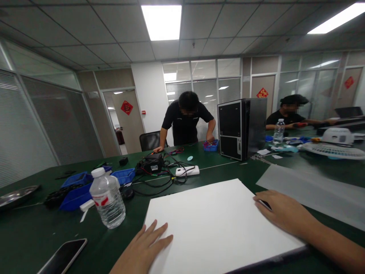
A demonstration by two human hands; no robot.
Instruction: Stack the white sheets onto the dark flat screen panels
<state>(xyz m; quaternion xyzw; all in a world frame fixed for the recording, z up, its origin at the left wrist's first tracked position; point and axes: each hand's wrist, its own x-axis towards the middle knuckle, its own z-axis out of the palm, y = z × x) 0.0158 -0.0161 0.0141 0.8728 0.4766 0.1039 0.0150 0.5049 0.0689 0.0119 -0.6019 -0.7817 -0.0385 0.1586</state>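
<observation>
The left hand (146, 245) lies flat on the board (216, 224), fingers spread, holding nothing. The right hand (281, 211) rests palm-down on its right edge, fingers extended, gripping nothing.

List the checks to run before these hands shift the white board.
1. The left hand lies flat on the board, at its near-left edge: ok.
2. The right hand rests on the board's right edge; firm grip: cannot tell.
3. The board's top is bare: ok.
4. The bottle is capped, upright and apart from the board: ok.
5. The cables are apart from the board's far-left corner: cannot tell.
6. The phone lies apart from the board: ok.
</observation>
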